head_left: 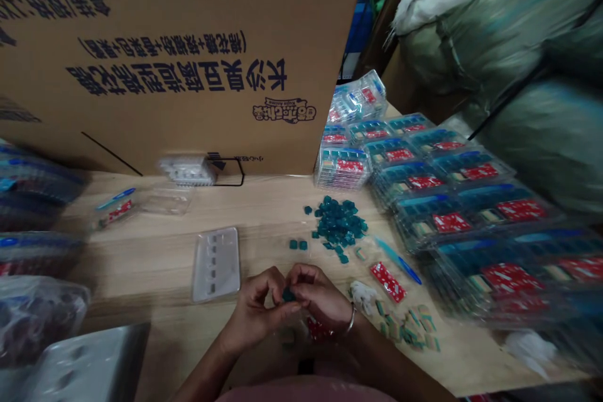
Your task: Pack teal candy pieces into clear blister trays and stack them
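Note:
My left hand and my right hand meet near the table's front edge, fingers curled together around a small teal tile. A bracelet circles my right wrist. Just beyond the hands lies a loose pile of teal tiles, with two strays to its left. An empty clear plastic tray lies flat to the left of my hands. A red patterned card and a blue pen rest to the right.
Rows of packed clear boxes with teal tiles and red cards fill the right side. A large cardboard box stands behind. Bagged items and more packs sit at left. Small beige-green pieces scatter near my right wrist.

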`<move>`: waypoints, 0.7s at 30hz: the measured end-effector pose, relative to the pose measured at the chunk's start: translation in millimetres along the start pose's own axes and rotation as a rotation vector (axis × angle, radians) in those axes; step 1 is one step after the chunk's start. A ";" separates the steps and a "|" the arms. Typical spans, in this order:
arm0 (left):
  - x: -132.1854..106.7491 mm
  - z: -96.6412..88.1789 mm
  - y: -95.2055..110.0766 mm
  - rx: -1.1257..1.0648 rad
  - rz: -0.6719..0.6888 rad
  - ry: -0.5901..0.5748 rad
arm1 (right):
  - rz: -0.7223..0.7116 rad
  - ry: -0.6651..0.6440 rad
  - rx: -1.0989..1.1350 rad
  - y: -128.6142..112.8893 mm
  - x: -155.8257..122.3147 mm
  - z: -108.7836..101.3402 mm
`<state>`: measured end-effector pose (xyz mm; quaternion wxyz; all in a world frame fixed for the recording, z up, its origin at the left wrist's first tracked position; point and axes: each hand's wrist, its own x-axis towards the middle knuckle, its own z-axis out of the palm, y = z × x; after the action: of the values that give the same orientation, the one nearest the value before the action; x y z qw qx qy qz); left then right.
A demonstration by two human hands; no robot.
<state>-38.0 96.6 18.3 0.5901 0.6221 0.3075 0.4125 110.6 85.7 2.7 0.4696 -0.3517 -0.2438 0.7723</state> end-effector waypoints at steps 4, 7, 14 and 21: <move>5.9 -0.8 -3.4 -0.066 -0.076 0.086 | -0.020 0.097 0.000 5.1 3.6 4.4; 9.7 -0.4 -15.9 -0.146 -0.156 0.175 | -0.054 0.179 -0.057 10.2 7.3 -0.3; 12.0 -4.0 -30.1 -0.272 -0.219 0.145 | -0.059 0.110 -0.284 0.4 9.3 -10.6; 9.9 0.1 -16.6 -0.365 -0.304 0.062 | -0.218 0.055 -0.450 -9.5 -0.4 -7.3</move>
<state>-31.5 107.0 3.4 0.7383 0.4387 0.3359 0.3868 121.6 89.8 4.9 0.4666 -0.4398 -0.4332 0.6334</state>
